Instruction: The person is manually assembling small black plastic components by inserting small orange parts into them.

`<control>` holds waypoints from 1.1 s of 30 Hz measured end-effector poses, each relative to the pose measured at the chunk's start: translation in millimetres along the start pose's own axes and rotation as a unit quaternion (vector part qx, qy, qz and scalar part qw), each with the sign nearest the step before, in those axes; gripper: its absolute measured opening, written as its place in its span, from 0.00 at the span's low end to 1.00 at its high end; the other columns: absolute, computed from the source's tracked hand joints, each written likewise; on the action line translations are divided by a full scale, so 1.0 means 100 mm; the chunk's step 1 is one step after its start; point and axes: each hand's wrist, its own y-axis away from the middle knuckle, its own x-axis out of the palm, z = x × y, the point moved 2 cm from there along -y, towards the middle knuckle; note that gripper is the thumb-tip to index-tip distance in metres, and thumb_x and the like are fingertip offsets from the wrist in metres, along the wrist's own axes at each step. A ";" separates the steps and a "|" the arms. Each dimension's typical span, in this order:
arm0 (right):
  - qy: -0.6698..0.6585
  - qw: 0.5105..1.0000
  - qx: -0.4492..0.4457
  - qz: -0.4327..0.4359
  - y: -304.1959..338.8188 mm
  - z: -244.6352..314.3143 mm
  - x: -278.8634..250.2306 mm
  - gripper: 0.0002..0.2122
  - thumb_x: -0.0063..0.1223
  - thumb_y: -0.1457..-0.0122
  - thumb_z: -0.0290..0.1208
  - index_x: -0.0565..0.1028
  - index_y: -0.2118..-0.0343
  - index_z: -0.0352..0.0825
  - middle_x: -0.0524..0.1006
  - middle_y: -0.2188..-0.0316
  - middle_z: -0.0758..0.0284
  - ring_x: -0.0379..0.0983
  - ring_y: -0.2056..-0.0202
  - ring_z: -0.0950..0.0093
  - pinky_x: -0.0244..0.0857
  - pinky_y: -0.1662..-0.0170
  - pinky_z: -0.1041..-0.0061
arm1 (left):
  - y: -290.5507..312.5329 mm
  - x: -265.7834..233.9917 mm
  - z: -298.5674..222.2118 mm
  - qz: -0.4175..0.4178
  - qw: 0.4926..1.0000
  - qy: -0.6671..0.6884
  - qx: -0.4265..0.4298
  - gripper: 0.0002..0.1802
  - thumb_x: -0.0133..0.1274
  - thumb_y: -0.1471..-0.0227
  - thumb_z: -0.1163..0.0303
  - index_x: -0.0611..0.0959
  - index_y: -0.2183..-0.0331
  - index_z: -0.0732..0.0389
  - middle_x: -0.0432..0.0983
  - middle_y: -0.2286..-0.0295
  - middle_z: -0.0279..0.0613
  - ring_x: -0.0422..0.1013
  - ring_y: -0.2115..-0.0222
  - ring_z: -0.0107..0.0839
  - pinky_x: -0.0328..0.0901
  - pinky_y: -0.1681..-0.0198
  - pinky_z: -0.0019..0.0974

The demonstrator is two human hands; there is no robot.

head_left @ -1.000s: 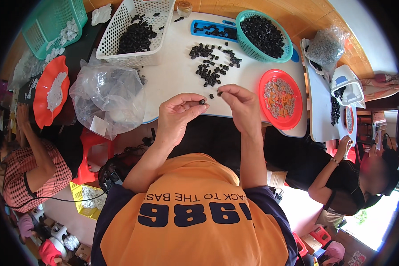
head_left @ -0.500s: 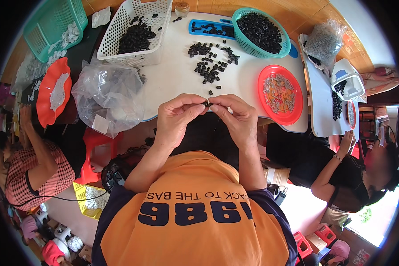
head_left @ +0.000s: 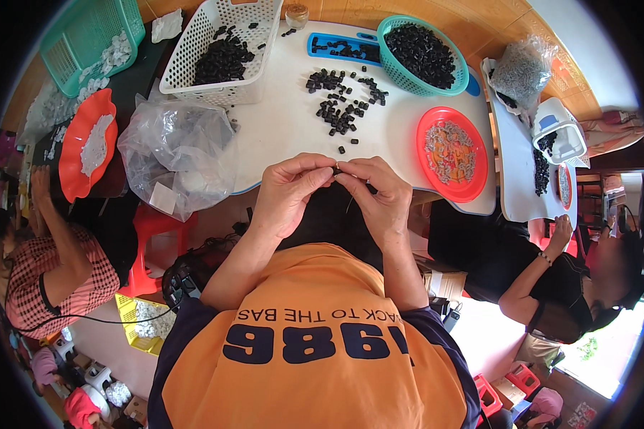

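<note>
In front of my chest, at the table's near edge, my left hand (head_left: 288,191) pinches a small black piece (head_left: 336,171) between thumb and index finger. My right hand (head_left: 381,194) meets it there, thumb and index finger closed at the same spot; whatever tiny part they grip is too small to make out. Just beyond my fingertips, several loose black cylindrical pieces (head_left: 338,118) lie in a loose cluster on the white table (head_left: 272,136). To the right of my hands sits a red plate (head_left: 456,193) holding many small silvery metal parts.
A green basket (head_left: 411,84) full of black pieces and a blue tray (head_left: 316,47) stand at the back. On the left are a white basket (head_left: 218,93), a clear plastic bag (head_left: 172,157) and a red wavy dish (head_left: 71,161). People sit at both sides.
My right hand has shifted slightly and its fingers have changed their angle at the black piece. Both hands stay together in the same place.
</note>
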 end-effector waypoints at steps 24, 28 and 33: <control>-0.209 0.964 0.109 0.125 0.08 -0.29 0.06 0.16 0.64 0.49 0.26 0.80 0.56 0.34 0.71 0.69 0.70 0.67 0.66 0.79 0.64 0.62 0.80 | -0.07 -0.07 0.03 0.076 0.982 0.076 -0.158 0.23 0.54 0.46 0.78 0.71 0.48 0.66 0.78 0.63 0.45 0.75 0.63 0.27 0.73 0.61 0.28; -0.184 0.973 0.091 0.102 0.11 -0.28 0.06 0.15 0.64 0.48 0.26 0.80 0.55 0.35 0.71 0.69 0.71 0.68 0.66 0.80 0.64 0.62 0.80 | -0.04 -0.11 0.08 0.057 0.974 0.120 -0.183 0.21 0.53 0.45 0.78 0.72 0.49 0.66 0.77 0.63 0.44 0.75 0.65 0.26 0.72 0.62 0.28; -0.211 0.966 0.108 0.105 0.12 -0.26 0.10 0.15 0.61 0.46 0.21 0.78 0.54 0.29 0.70 0.66 0.70 0.68 0.65 0.82 0.64 0.62 0.84 | -0.02 -0.12 0.16 0.065 0.957 0.192 -0.208 0.17 0.52 0.44 0.77 0.75 0.52 0.64 0.77 0.64 0.41 0.74 0.68 0.25 0.71 0.63 0.26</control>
